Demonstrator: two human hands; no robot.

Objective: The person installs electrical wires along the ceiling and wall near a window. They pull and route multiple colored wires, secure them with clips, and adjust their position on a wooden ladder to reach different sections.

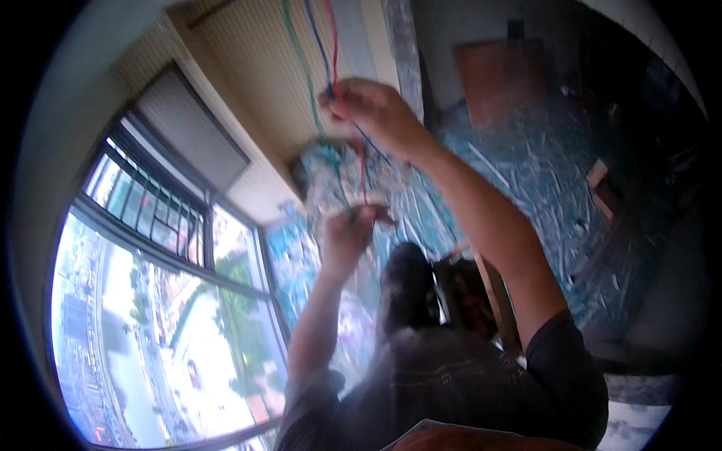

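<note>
Three coloured wires [325, 45], one green, one blue and one red, hang from the top of the view and pass down in front of a beige slatted panel [248, 83]. They run through the right hand [372, 113], continue below it, and reach the left hand [347, 234].

The right hand is raised above the left hand and closed around the wires, with its fingers curled over them just below the panel's lower edge. The left hand sits directly beneath it, thumb and fingers pinched together on the lower ends of the wires; motion blur hides how many strands it grips. Both forearms rise from the lower edge, and dark short sleeves [564, 368] cover the upper arms.

Left of the wires, a large window [158, 316] with dark frames looks out over streets and trees far below. A grey roller housing [188, 128] sits above the window, beside the panel. Right of the wires, the floor [541, 173] is littered with pale scraps and debris. A brown board [500, 79] leans against the far wall, to the right of the right hand.
</note>
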